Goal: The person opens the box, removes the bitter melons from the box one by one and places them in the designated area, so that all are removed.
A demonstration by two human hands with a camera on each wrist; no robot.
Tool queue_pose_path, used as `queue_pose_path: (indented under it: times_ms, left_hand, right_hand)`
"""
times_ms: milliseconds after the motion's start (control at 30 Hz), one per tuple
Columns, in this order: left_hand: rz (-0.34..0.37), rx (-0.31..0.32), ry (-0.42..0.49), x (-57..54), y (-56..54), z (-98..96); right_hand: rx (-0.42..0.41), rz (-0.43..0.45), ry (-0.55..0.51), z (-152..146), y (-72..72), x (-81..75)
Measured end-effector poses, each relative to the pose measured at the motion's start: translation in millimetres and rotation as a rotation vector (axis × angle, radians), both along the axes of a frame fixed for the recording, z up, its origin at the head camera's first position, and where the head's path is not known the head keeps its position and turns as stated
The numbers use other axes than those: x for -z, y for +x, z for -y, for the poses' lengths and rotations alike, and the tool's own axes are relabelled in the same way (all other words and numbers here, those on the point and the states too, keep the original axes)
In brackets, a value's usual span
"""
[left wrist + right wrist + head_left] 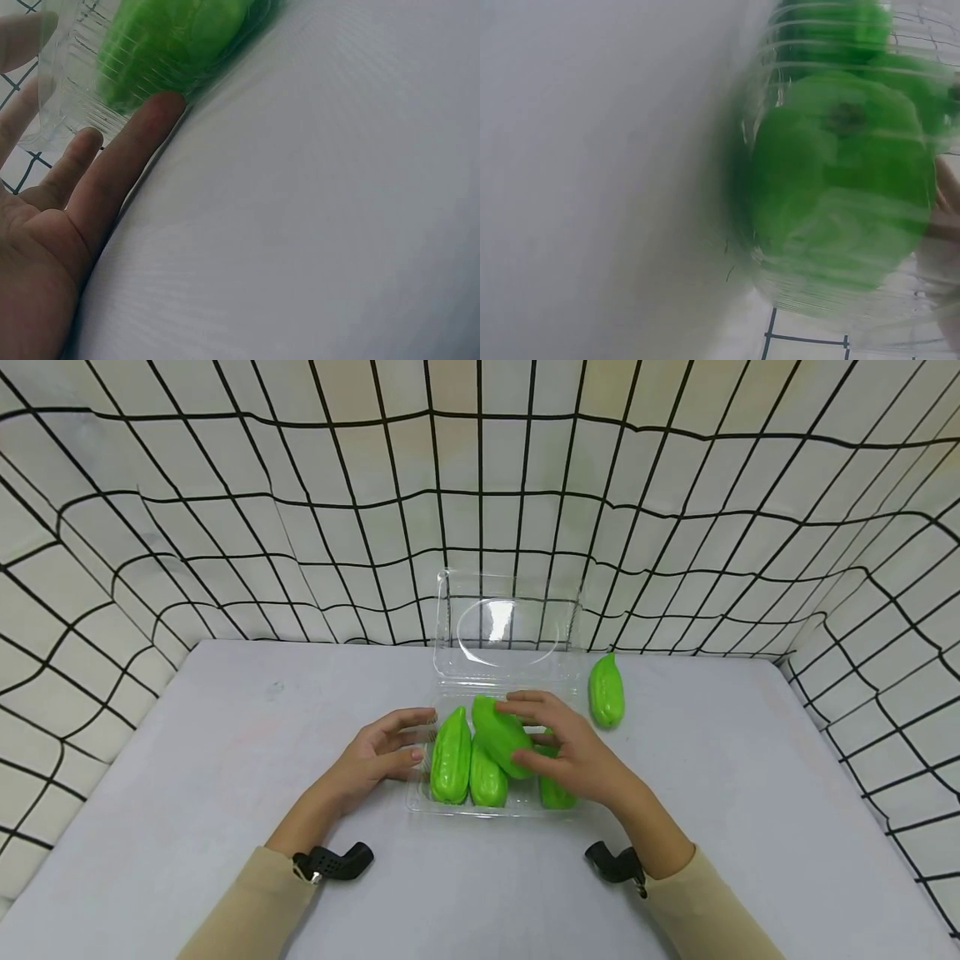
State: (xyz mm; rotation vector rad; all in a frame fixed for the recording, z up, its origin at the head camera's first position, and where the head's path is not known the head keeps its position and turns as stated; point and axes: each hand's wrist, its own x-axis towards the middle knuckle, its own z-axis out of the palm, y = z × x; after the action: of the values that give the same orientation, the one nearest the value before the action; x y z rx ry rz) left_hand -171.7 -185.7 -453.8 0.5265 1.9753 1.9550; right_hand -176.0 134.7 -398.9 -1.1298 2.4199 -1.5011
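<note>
A clear plastic clamshell box (517,805) lies with its lid raised at the back. My right hand (572,750) grips a green ridged gourd (501,735), tilted over the middle of the box. Below and left of it, two similar gourds, a left one (450,760) and a middle one (487,775), lie side by side inside. Another gourd (557,789) lies at the box's right end, partly hidden under my right hand. With fingers spread, my left hand (375,755) touches the box's left wall; in the left wrist view a fingertip (161,109) presses against the ribbed plastic.
One more green gourd (607,692) lies outside the box, to its back right. The transparent lid (510,631) stands up near the back edge of the white table (247,727). Black netting (480,493) over white walls encloses the back and both sides.
</note>
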Motion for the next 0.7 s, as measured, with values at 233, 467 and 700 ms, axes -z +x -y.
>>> queue_pose_path:
  times_ms: [233, 467, 700]
  left_hand:
    - [-0.010, 0.003, -0.002, 2.1, -0.1, 0.6]
    - [-0.001, -0.003, 0.001, 0.6, -0.1, 0.2]
    - [0.009, -0.003, 0.007, -0.8, 0.1, -0.9]
  right_hand:
    - [-0.024, -0.008, 0.059, -1.2, 0.5, 1.4]
    - [-0.005, -0.129, 0.140, -1.5, -1.6, 2.0]
    - [0.022, -0.147, 0.216, -2.4, -2.4, 2.9]
